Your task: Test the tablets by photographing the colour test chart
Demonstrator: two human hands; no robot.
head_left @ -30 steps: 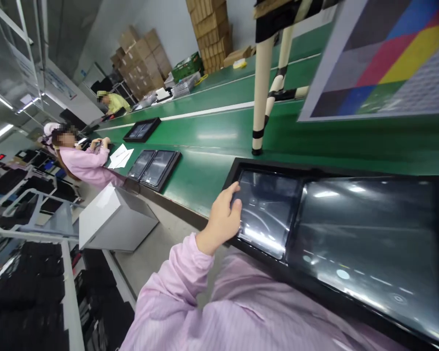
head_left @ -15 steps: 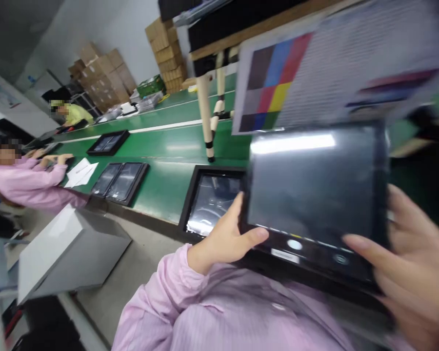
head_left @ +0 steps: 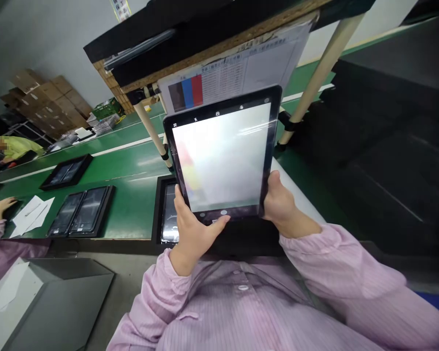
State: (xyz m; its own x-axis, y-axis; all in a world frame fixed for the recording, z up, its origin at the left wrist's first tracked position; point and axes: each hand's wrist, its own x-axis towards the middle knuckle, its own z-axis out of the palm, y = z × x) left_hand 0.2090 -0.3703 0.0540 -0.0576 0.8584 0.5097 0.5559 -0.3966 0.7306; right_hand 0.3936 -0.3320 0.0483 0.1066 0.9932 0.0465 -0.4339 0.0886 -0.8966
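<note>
A tablet [head_left: 223, 156] with a black border is held up in both hands, its screen lit with a bright, blurred camera picture. My left hand [head_left: 195, 234] grips its lower left corner, the thumb lying on the bottom border near the round shutter button. Closed on the lower right edge is my right hand [head_left: 280, 202], its fingers partly hidden behind the tablet. Beyond the tablet hangs a printed sheet [head_left: 219, 78] with colour blocks, fixed under a shelf. Left of my left hand, a black tray [head_left: 157, 209] holds another tablet [head_left: 169, 214], partly covered.
The shelf [head_left: 190, 58] stands on pale posts [head_left: 314, 80] over the green bench [head_left: 131, 197]. More trays of tablets [head_left: 82, 209] and white papers [head_left: 32, 214] lie leftward. A co-worker's hand [head_left: 2, 207] shows at far left. A grey box [head_left: 58, 302] stands below.
The tablet has moved away from me and turned more upright, toward the printed sheet. Its screen was dark and now shows a bright picture. My view has swung right.
</note>
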